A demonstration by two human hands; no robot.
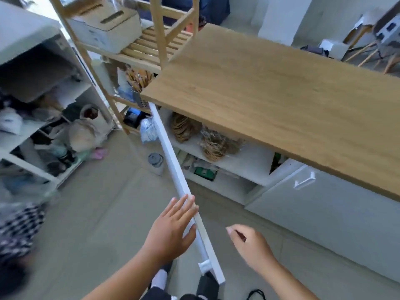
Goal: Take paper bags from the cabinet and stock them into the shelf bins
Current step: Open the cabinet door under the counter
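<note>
The white cabinet [238, 167] under a wooden countertop [270, 94] stands with its left door [173, 167] swung wide open toward me. My left hand [173, 228] rests flat against the outer face of that door near its top edge, fingers spread. To the right of the door floats my right hand [249, 245], loosely curled and holding nothing. Inside, bundles with brown twisted handles [184, 128] sit on the upper shelf beside a second bundle [214, 146]. Small packets lie on the lower shelf [203, 169]. A white shelving unit [43, 131] stands at left.
A wooden rack [138, 50] holding a printer [106, 29] stands behind the counter's left end. A grey lidded jar [156, 163] sits on the floor by the door. The cabinet's right door [324, 202] is closed. Chairs [378, 46] stand far right.
</note>
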